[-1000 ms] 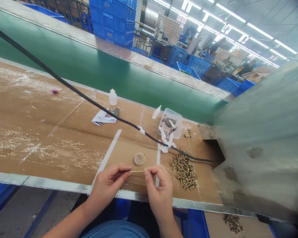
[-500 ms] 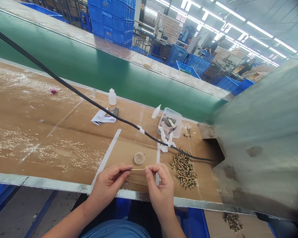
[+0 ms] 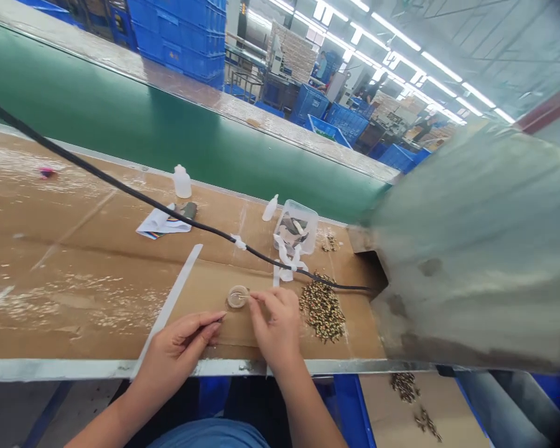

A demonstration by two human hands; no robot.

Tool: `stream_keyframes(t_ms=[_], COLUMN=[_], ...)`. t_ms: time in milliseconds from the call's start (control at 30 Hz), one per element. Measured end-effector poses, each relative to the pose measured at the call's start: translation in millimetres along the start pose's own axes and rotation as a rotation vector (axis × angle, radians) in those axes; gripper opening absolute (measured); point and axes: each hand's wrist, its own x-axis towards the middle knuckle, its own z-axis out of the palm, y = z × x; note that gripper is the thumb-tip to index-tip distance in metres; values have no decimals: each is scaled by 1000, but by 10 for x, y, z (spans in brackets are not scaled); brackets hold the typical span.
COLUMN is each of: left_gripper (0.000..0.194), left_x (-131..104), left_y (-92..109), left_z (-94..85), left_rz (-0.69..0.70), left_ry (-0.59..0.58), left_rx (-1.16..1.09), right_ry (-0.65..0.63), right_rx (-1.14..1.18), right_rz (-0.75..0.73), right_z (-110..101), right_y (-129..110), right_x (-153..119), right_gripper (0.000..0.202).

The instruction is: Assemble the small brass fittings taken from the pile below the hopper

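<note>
My right hand [image 3: 277,326] pinches a thin pale stick [image 3: 244,297], like a toothpick, between thumb and fingertips. The stick's far end reaches over or into a small round clear dish [image 3: 236,301]; whether it touches the bottom I cannot tell. To the left and nearer me, my left hand [image 3: 182,342] has thumb and forefinger pressed together at their tips, on something too small to name. Right of my right hand lies a pile of small black, yellow and red pieces [image 3: 323,309] on the cardboard [image 3: 200,286].
A black cable [image 3: 210,229] crosses above the bench. Behind stand a white bottle [image 3: 182,183], a small dropper bottle [image 3: 270,208], a folded striped cloth [image 3: 161,225] and a clear plastic tub [image 3: 308,233]. A metal housing [image 3: 457,267] bounds the right; a green belt [image 3: 205,137] runs behind.
My right hand has moved the stick away from my left fingertips and over to the round dish. My left hand keeps its pinch. The camera has turned somewhat right.
</note>
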Motion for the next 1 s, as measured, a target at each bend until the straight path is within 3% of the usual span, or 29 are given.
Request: stream_keyframes(t_ms=[100,233,400,633,867,1000], left_gripper=[27,30,30,35,31,30], left_x=[25,19,-31,-72,-76,-82], left_y=[-29,-37,42,-24,-52,-83], left_z=[-4,-7,79,195,201,205], left_rz=[19,-6,-98,-192,-144,-117], left_ry=[-1,-4,-17,-101,-128,-134], left_rx=[15,35,-46,-73,-36,-36], right_ry=[-23,26,87,-8,-7,82], right_rx=[26,53,-206,-319,-175,178], right_rz=[28,146,261,206,221,402], right_z=[-40,-269,-579,-553,-562,-554], right_y=[55,296,674,825,822,814], right_x=[-91,-261,-362,-305,-288,-306], right_gripper=[19,9,9,15,17,17])
